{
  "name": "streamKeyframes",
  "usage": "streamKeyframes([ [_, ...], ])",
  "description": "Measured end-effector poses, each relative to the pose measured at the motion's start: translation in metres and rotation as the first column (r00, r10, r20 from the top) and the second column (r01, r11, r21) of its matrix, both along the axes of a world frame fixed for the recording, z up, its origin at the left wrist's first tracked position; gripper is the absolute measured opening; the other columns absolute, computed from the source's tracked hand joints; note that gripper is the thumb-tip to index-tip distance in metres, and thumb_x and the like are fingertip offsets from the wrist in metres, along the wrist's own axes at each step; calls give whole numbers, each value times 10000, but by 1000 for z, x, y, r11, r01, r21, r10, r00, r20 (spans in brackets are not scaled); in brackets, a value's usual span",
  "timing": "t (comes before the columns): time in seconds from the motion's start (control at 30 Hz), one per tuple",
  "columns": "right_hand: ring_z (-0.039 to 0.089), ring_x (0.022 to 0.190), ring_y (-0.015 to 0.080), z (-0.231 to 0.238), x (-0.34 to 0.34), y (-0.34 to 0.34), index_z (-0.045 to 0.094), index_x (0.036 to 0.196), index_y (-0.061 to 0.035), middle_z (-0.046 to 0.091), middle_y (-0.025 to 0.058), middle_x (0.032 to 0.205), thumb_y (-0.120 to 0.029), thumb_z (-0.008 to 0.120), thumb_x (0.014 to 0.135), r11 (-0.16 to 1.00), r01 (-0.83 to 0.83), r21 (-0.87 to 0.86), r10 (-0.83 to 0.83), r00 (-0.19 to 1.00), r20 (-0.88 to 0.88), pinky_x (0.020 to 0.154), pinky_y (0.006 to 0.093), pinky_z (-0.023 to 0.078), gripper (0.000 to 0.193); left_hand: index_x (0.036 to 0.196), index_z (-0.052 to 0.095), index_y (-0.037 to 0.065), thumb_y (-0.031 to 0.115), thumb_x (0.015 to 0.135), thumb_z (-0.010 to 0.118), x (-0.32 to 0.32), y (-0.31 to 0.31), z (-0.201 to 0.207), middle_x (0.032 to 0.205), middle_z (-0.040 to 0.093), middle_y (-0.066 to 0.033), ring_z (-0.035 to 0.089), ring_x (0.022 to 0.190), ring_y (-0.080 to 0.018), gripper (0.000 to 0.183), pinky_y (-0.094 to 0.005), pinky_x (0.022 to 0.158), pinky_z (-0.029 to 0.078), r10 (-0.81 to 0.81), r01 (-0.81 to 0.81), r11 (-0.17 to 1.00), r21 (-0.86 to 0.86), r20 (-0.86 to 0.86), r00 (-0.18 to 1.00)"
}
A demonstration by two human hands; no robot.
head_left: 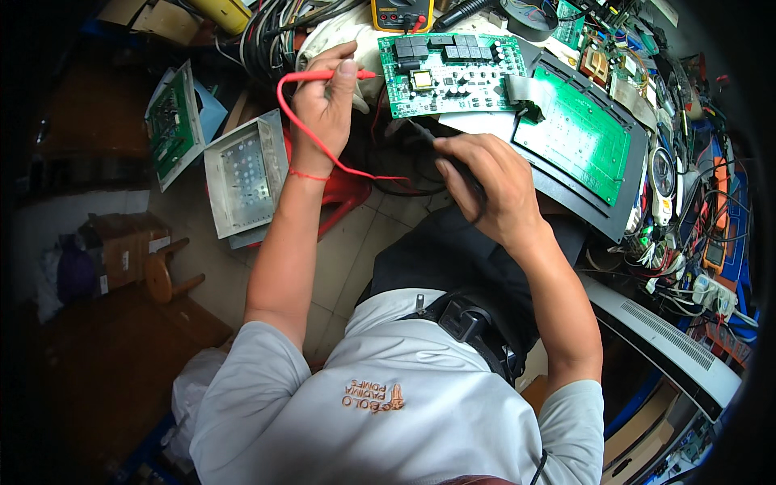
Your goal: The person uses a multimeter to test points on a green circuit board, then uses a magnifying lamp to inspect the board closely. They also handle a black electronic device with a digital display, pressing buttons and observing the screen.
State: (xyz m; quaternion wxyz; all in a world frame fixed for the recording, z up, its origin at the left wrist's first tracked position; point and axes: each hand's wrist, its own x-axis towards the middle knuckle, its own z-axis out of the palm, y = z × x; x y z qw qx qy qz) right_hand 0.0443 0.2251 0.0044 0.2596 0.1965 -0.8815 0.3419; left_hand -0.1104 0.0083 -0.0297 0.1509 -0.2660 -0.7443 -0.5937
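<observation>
My left hand is closed around a red test probe. Its tip points right, at the left edge of a green circuit board with black relays and a small yellow transformer; I cannot tell whether it touches. A black test probe is pinched in my right hand, its tip just below the board's lower edge. Beyond the board lies a yellow multimeter with a red lead plugged in. A grey ribbon cable joins this board to a second green board on a black panel.
Tangled cables, tools and more boards crowd the bench at the right, with an orange meter among them. To the left are an open grey enclosure and another board in a frame. A wooden stool and cardboard box stand farther left.
</observation>
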Motion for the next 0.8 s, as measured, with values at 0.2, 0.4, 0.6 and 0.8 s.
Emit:
streamKeyframes([
  [0.2, 700, 855, 302, 1, 44, 14, 709, 1155, -62, 714, 94, 992, -52, 842, 877, 998, -1, 60, -3, 998, 61, 745, 400, 553, 308, 1146, 765, 12, 170, 1038, 756, 60, -20, 10, 1181, 712, -158, 693, 1010, -271, 192, -368, 864, 564, 73, -124, 974, -188, -259, 963],
  [0.4, 641, 1141, 268, 9, 70, 6, 737, 1333, -152, 648, 64, 1234, -213, 846, 843, 961, 117, 250, -123, 992, 9, 996, 441, 493, 505, 1137, 752, 53, 120, 897, 840, 113, 8, 5, 985, 716, -94, 701, 887, -307, 264, -412, 764, 557, -308, 184, 919, -350, -342, 888],
  [0.6, 641, 1319, 244, 4, 75, -5, 741, 1361, -192, 692, 43, 1396, -241, 696, 984, 962, 56, 267, -34, 996, -87, 1149, 452, 457, 383, 981, 688, 30, 107, 863, 769, 135, 43, -3, 918, 702, -117, 698, 844, -341, 162, -426, 778, 541, -462, 444, 883, -151, -119, 879],
  [0.8, 726, 1208, 268, 14, 95, 20, 703, 1188, -111, 767, 48, 1189, -119, 668, 986, 942, 141, 305, -105, 986, -131, 1151, 517, 452, 205, 1170, 708, 28, 138, 847, 815, 140, 63, 5, 1035, 735, -125, 717, 945, -331, 358, -429, 837, 564, -464, 432, 865, -255, -78, 882],
])
